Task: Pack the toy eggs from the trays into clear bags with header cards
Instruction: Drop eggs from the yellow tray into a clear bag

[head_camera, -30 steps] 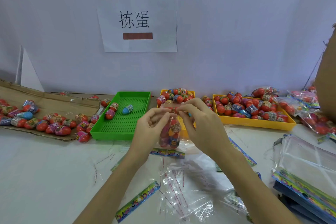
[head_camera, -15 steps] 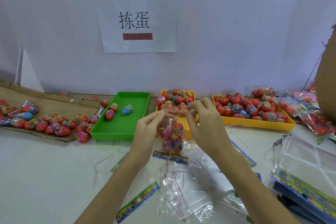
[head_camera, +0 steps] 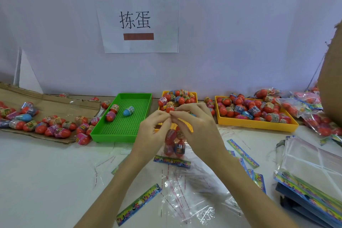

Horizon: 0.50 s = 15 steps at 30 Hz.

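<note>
White tabletop (head_camera: 37,181), wall sign behind. Far left: loose toy eggs (head_camera: 55,127) on cardboard (head_camera: 55,105). Next, green tray (head_camera: 122,131) with three eggs. Centre: your left hand (head_camera: 151,135) and right hand (head_camera: 196,127) both pinch the top of a clear bag (head_camera: 174,144) holding eggs, raised in front of the small yellow tray (head_camera: 194,94); its header card (head_camera: 172,161) hangs at the bottom. Right: large yellow tray (head_camera: 259,126) full of eggs, then a stack of empty bags (head_camera: 314,168).
</note>
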### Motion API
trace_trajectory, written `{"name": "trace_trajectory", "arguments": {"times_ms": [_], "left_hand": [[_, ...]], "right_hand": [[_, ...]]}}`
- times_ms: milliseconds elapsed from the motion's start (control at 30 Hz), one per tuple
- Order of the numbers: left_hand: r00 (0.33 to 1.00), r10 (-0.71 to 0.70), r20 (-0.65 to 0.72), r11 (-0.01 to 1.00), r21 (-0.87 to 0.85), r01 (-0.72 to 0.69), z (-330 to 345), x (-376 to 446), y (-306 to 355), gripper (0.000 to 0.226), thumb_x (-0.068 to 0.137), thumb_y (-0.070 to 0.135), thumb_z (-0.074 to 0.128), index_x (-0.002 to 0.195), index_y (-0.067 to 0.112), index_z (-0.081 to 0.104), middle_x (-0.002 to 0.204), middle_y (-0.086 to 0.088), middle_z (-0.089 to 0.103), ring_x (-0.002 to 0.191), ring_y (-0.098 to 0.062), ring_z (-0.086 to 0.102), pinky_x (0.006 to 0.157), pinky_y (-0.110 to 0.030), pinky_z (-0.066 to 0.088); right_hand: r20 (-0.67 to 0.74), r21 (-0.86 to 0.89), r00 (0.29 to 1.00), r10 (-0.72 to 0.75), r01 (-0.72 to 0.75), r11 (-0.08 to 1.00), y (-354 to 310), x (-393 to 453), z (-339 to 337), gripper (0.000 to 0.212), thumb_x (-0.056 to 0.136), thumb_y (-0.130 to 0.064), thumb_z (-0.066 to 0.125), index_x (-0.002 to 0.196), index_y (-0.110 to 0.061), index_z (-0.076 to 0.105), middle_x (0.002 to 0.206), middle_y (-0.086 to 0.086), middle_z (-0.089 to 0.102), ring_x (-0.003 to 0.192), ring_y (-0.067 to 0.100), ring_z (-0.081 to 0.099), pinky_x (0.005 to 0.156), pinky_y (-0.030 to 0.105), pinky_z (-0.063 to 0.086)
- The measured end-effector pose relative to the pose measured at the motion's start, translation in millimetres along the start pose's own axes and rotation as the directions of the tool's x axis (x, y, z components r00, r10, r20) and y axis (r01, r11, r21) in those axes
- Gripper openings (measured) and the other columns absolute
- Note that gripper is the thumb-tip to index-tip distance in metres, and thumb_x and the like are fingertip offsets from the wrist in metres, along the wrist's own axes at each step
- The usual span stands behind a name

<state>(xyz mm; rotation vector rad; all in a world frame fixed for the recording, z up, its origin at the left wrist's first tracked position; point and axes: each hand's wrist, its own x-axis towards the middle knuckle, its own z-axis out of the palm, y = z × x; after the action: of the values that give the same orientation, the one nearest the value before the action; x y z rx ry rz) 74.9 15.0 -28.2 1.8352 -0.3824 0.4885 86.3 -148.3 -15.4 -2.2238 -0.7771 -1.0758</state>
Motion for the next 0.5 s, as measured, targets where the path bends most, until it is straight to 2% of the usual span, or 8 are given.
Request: {"name": "trace_trajectory", "arguments": {"times_ms": [67,133,300,400,500], "left_hand": [[0.996,0.081,0.030,0.989,0.118,-0.084,-2,-1,2,0.020,0.101,0.006,0.059,0.103,0.004,0.079,0.099,-0.002,0.069,0.093,-0.014,0.065,0.081,-0.026,0.052],[0.992,0.117,0.050,0.979,0.164,-0.123,-1,-1,3,0.018,0.098,0.003,0.061,0.101,0.003,0.079,0.097,-0.001,0.069,0.092,-0.015,0.065,0.081,-0.026,0.052],[0.994,0.099,0.042,0.989,0.102,-0.103,2,-3,5,0.017,0.100,0.004,0.064,0.098,0.005,0.081,0.093,0.000,0.070,0.088,-0.016,0.066,0.080,-0.037,0.055],[0.998,0.064,0.014,0.996,0.065,-0.065,2,-2,4,0.022,0.098,0.014,0.062,0.094,0.005,0.081,0.090,0.001,0.071,0.086,-0.018,0.066,0.080,-0.041,0.055],[0.998,0.066,0.022,0.995,0.076,-0.067,3,-3,4,0.020,0.100,0.004,0.064,0.093,0.005,0.082,0.090,0.000,0.073,0.086,-0.018,0.067,0.080,-0.040,0.055]], "right_hand": [[-0.002,0.026,1.000,-0.002,0.002,1.000,1,1,-2,0.010,0.093,-0.015,0.074,0.100,-0.011,0.080,0.101,0.003,0.073,0.097,0.027,0.061,0.084,0.042,0.054],[0.028,0.047,1.000,-0.015,0.014,0.999,5,4,-6,0.007,0.092,-0.014,0.075,0.096,-0.011,0.079,0.097,0.001,0.072,0.095,0.025,0.060,0.084,0.038,0.054],[0.048,-0.008,0.993,-0.108,0.109,0.994,11,4,-9,0.008,0.093,-0.010,0.075,0.098,-0.008,0.079,0.098,0.004,0.073,0.093,0.026,0.063,0.083,0.035,0.056],[0.000,-0.040,0.988,-0.155,0.155,0.987,10,2,-5,0.009,0.094,-0.010,0.074,0.100,-0.005,0.079,0.098,0.006,0.074,0.093,0.027,0.063,0.083,0.035,0.056],[-0.088,-0.039,0.990,-0.108,0.105,0.994,6,0,-1,0.007,0.089,-0.009,0.079,0.094,-0.005,0.080,0.094,0.005,0.075,0.091,0.024,0.065,0.083,0.033,0.056]]}}
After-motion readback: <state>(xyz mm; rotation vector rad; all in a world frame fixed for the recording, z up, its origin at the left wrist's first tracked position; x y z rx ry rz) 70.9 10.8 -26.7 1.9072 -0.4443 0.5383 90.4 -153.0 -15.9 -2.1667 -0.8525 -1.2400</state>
